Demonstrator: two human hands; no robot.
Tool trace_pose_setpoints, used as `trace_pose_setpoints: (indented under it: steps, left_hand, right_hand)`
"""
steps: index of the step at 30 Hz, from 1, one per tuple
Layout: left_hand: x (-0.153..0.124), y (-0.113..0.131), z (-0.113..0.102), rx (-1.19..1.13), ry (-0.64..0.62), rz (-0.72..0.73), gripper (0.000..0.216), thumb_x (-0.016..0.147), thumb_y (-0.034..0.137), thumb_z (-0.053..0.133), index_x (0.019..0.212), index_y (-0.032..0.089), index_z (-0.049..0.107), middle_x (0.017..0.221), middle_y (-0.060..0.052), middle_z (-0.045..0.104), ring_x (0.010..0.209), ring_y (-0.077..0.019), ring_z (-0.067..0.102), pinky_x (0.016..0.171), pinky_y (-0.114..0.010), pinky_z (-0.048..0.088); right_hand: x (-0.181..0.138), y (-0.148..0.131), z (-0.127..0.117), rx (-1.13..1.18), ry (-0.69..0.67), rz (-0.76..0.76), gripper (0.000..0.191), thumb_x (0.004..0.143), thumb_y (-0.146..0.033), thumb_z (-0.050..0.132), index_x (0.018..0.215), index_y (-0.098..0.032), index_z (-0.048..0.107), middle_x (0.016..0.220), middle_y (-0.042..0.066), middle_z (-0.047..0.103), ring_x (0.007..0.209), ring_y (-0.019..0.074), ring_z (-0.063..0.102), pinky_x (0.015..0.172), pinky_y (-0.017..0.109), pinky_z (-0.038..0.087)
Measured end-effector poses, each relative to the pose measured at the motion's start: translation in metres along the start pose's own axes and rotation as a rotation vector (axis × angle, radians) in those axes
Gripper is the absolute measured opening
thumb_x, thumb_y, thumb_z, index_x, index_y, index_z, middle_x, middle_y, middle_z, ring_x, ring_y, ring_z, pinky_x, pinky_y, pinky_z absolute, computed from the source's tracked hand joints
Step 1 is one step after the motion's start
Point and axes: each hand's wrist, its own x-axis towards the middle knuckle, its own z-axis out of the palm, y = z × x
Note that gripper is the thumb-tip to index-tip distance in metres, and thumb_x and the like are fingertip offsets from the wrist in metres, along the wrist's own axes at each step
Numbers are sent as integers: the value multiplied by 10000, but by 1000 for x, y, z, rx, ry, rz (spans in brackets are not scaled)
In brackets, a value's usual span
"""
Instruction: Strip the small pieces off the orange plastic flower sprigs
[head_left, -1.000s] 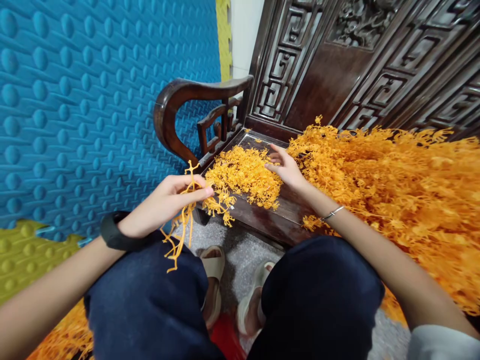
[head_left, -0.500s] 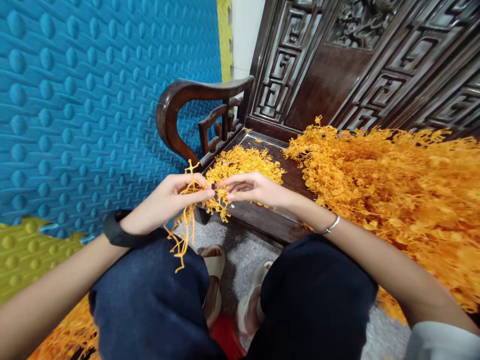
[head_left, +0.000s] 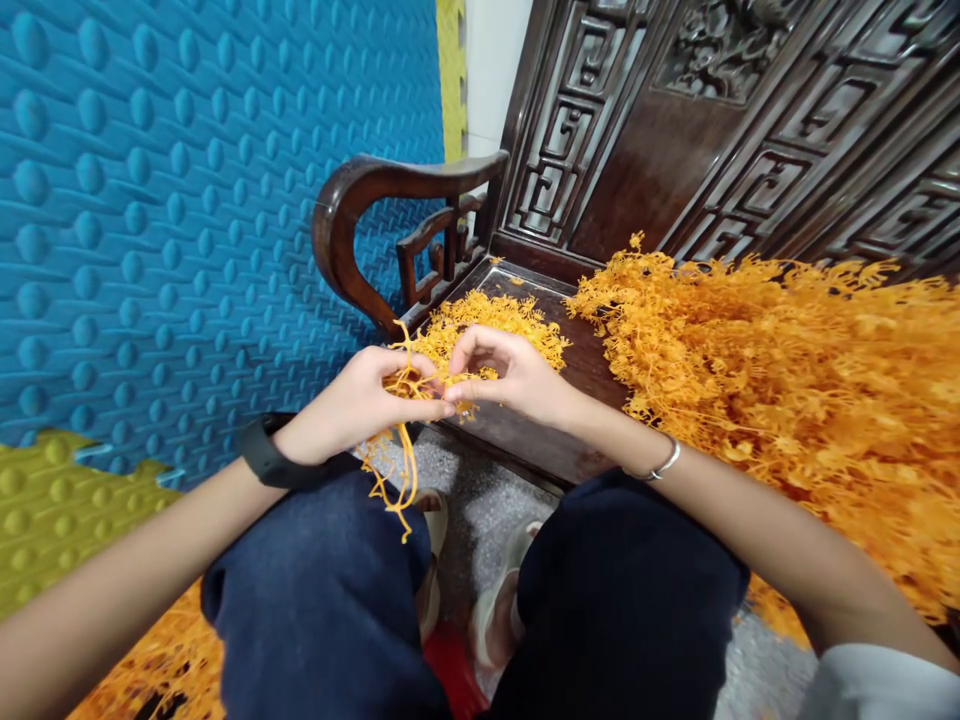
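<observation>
Between thumb and fingers, my left hand (head_left: 379, 397) grips an orange plastic branching sprig (head_left: 405, 465), whose thin stems dangle below the palm and poke up above it. Meeting it from the right, my right hand (head_left: 506, 372) has thumb and forefinger pinched at the sprig's tip, close against my left fingertips. What exactly sits in that pinch is partly hidden. Just behind the hands, a small pile of yellow-orange plastic pieces (head_left: 517, 322) lies on the dark wooden seat (head_left: 525, 435).
A big heap of orange plastic sprigs (head_left: 787, 390) covers the seat's right side. The carved backrest (head_left: 637, 170) rises behind, with a curved armrest (head_left: 352, 215) at left. Blue foam matting (head_left: 187, 250) lies beyond it. More orange sprigs (head_left: 161, 660) are at lower left.
My left hand has moved right with the sprig. The right hand's fingers, loosely extended before, have curled into a pinch at the sprig's tip.
</observation>
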Motion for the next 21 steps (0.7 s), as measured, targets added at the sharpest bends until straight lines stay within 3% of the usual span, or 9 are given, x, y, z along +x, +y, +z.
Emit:
trace_pose_setpoints:
  steps: [6, 9, 14, 18, 21]
  left_hand:
    - [0, 1, -2, 21, -13, -26, 159, 722, 313, 626, 702, 165, 680, 751, 10, 698, 733, -145, 605, 711, -232, 439]
    - [0, 2, -2, 34, -35, -13, 202, 747, 342, 599, 678, 163, 664, 715, 13, 674, 688, -128, 581, 667, -220, 426]
    - [1, 1, 0, 81, -51, -12, 238, 738, 337, 580, 594, 151, 611, 586, 31, 565, 572, -94, 478, 555, -206, 354]
    - [2, 1, 3, 105, -172, -66, 252, 721, 319, 537, 530, 155, 532, 477, 57, 396, 472, -72, 335, 464, -209, 254]
    - [1, 2, 2, 75, -208, -63, 284, 736, 340, 501, 519, 156, 515, 479, 49, 395, 469, -74, 339, 462, -211, 261]
  right_hand:
    - [-3, -3, -6, 79, 19, 154, 289, 663, -359, 740, 751, -147, 566, 645, -34, 542, 612, 72, 483, 621, 250, 396]
    - [-5, -4, -10, 60, 53, 149, 244, 673, -325, 730, 744, -150, 575, 655, -30, 546, 626, 75, 489, 629, 254, 399]
    - [-11, -3, -10, -65, 74, 119, 156, 717, -261, 669, 727, -154, 556, 706, -11, 564, 668, 88, 510, 667, 267, 420]
    - [-12, -1, -3, -166, 92, 125, 102, 719, -189, 629, 698, -152, 537, 703, -2, 572, 669, 95, 517, 660, 271, 422]
    - [-12, 5, -12, -165, 135, 163, 105, 689, -191, 638, 671, -155, 540, 674, -3, 575, 647, 101, 525, 651, 278, 435]
